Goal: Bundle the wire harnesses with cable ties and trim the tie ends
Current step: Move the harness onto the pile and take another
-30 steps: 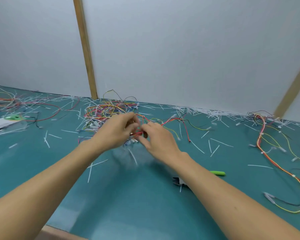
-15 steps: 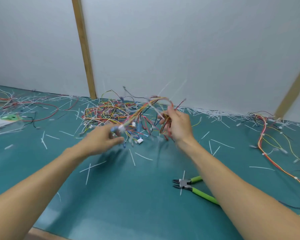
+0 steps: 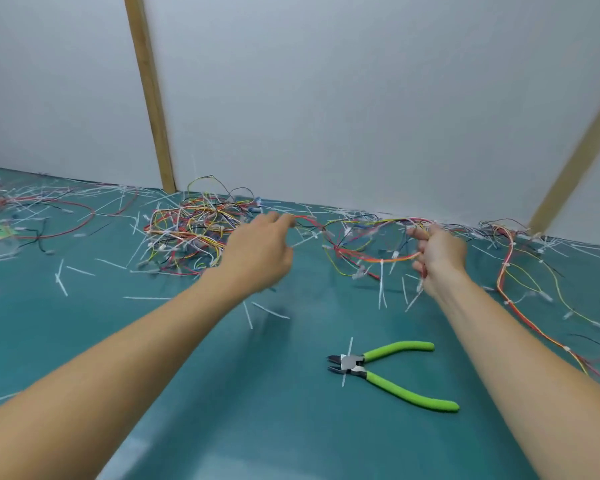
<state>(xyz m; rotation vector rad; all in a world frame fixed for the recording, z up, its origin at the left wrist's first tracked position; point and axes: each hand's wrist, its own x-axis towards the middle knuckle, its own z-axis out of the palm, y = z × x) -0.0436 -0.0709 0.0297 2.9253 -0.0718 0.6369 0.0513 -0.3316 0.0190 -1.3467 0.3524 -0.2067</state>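
Far left: loose red and black wires point(image 3: 49, 216) among white tie offcuts point(image 3: 61, 285) on the teal table point(image 3: 222, 427). Further right, against the far wall beside a wooden batten point(image 3: 149, 95): tangled pile of multicoloured wires point(image 3: 191, 230). Next, left hand point(image 3: 257, 254), raised over the table, fingertips pinched on the left end of a wire harness point(image 3: 357, 240). Harness strung between both hands, sagging in loops, several untrimmed cable ties point(image 3: 381, 282) hanging off it. Nearer, on the table below the harness: green-handled flush cutters point(image 3: 395, 372), jaws parted, lying across a tie offcut. Then right hand point(image 3: 437, 254), fist closed round the harness's right end. Far right: already tied harness point(image 3: 520, 289) trailing toward the near edge.
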